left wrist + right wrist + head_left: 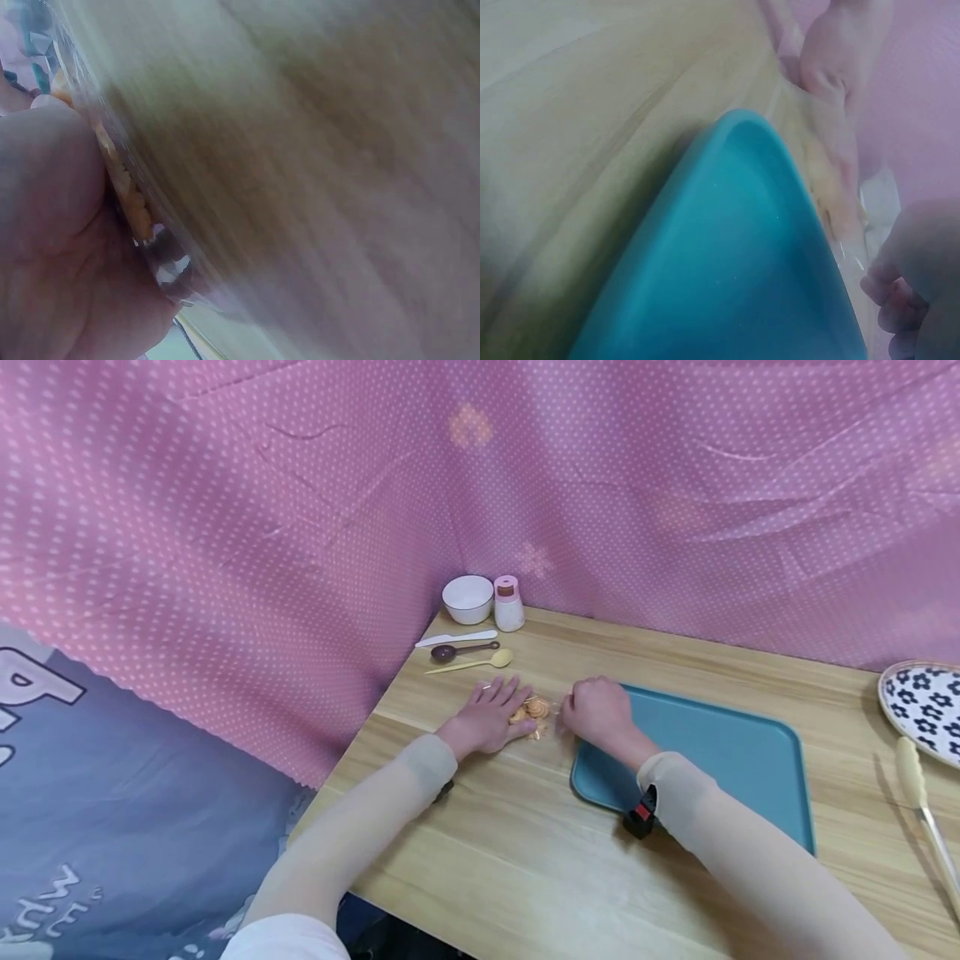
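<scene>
A clear plastic bag (553, 732) of orange-brown swirled cookies (537, 707) lies on the wooden table. With fingers spread and fairly straight, my left hand (491, 717) rests over the left part of the bag. In the left wrist view, the palm (52, 225) is up against the clear wrapping, and the cookies (131, 199) show at its edge. My right hand (602, 714) has its fingers curled at the bag's right end and pinches the plastic, beside the tray's corner. The right wrist view shows those bent fingers (900, 300) near the shiny film; the exact pinch is partly hidden.
A teal tray (720, 752) lies under my right forearm. Behind the left hand are a yellow spoon (501, 657), a brown spoon (444, 653), a white knife (457, 637), a white bowl (468, 602) and a pink-topped bottle (509, 610). A flowered plate (930, 702) and a cream-handled utensil (911, 772) lie right.
</scene>
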A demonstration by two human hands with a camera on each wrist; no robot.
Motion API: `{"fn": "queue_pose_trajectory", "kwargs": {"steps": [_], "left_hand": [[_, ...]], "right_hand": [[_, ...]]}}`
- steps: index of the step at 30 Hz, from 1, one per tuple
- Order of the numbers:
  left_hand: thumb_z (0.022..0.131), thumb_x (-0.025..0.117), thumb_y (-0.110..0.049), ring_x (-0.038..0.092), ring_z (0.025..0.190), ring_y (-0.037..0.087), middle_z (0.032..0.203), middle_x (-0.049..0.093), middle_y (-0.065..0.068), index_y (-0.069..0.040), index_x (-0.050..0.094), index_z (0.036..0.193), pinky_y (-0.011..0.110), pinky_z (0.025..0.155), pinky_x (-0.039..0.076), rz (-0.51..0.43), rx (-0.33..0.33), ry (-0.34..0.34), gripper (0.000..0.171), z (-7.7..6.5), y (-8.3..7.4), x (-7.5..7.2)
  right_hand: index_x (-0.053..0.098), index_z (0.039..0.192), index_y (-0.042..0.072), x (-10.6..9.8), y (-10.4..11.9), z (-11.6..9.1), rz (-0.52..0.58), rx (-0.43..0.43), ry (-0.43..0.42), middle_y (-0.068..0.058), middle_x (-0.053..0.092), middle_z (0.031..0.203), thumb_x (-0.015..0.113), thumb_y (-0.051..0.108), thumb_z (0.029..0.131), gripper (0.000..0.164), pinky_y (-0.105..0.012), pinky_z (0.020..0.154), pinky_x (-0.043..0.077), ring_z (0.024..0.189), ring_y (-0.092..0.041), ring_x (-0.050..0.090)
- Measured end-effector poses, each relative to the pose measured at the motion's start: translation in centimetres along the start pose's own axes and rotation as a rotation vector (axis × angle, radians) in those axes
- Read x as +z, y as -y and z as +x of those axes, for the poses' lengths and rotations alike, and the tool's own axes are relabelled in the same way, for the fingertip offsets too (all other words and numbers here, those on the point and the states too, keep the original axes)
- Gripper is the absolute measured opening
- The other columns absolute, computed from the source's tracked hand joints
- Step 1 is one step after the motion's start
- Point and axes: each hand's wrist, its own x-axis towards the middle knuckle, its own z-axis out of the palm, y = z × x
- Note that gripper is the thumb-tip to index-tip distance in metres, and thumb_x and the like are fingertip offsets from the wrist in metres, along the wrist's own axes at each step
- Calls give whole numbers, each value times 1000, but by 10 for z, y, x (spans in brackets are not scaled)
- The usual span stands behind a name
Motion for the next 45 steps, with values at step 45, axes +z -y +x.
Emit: {"fn": "queue_pose_trajectory", "kwargs": {"steps": [45], "left_hand": [[103,20,-68,-1,162,31,174,0,5,-26,2,165,53,134,4,49,35,7,76,0,12,-6]], "right_hand": [[55,62,16,-7,-14,-17,143,66,28,-4,57,64,53,27,98,37,-30,45,37,59,-21,53]]}}
